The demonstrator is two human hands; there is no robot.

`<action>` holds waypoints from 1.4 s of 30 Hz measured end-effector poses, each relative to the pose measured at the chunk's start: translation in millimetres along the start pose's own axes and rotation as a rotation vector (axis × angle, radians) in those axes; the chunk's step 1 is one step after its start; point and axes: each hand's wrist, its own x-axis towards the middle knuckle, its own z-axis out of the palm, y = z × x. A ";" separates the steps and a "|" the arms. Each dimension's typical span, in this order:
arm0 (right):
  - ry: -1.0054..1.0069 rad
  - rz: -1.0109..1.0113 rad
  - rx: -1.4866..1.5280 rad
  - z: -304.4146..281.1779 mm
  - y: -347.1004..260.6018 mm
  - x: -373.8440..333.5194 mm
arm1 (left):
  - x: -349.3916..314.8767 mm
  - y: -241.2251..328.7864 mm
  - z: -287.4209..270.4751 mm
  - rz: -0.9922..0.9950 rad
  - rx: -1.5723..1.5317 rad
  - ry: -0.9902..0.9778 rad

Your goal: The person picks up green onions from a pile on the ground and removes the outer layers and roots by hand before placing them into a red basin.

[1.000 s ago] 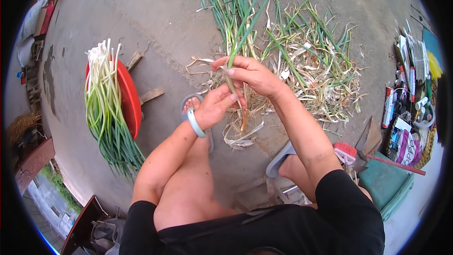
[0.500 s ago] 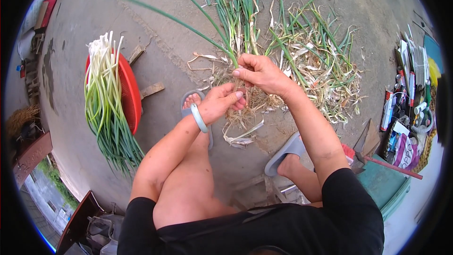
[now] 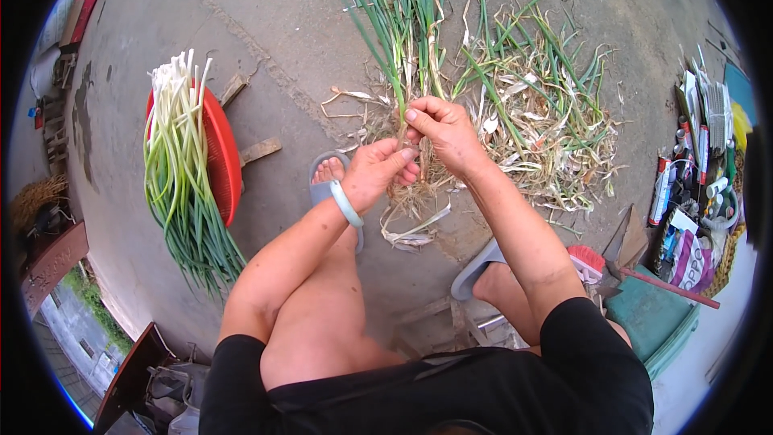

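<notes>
Between my hands is a green onion [image 3: 399, 89], its green leaves reaching away to the upper left. My right hand [image 3: 452, 135] pinches it on the lower stalk. Just below and to the left, my left hand [image 3: 375, 174], with a pale bangle on the wrist, is closed at the root end; its fingertips partly cover that end. Beyond my hands lies a bunch of unpeeled green onions [image 3: 415, 12] with dry skins and roots. A heap of peelings and withered leaves [image 3: 555, 141] spreads to the right. Peeled green onions [image 3: 173, 145] rest across a red plastic basket [image 3: 225, 157] at the left.
Wood pieces [image 3: 262, 151] stick out beside the basket. My sandalled feet flank the work spot. Near my right foot are a red brush [image 3: 586, 259] and a green bin [image 3: 651, 314]. Cans, papers and bags [image 3: 700, 193] crowd the right edge.
The held onion's leaves have swung from the left to a more upright line beside the bunch. My right hand has turned and shifted slightly; my left hand stays nearly in place.
</notes>
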 end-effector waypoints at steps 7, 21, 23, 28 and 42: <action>-0.046 -0.065 -0.317 -2.8 -2.6 2.3 | 0.1 20.1 -11.3 0.112 -0.085 0.161; -0.030 -0.262 -0.142 -5.4 6.6 -15.7 | 10.4 37.1 -16.5 0.319 -0.271 0.378; -0.027 -0.279 -0.026 -2.4 -1.6 -18.9 | 11.5 36.2 -16.6 0.315 -0.289 0.390; -0.137 0.063 0.175 -0.5 -8.8 -25.1 | 14.1 40.4 -10.8 0.304 -0.231 0.252; -0.391 0.320 -1.344 -119.4 31.9 -102.9 | 11.3 87.1 -22.5 0.533 -0.053 0.369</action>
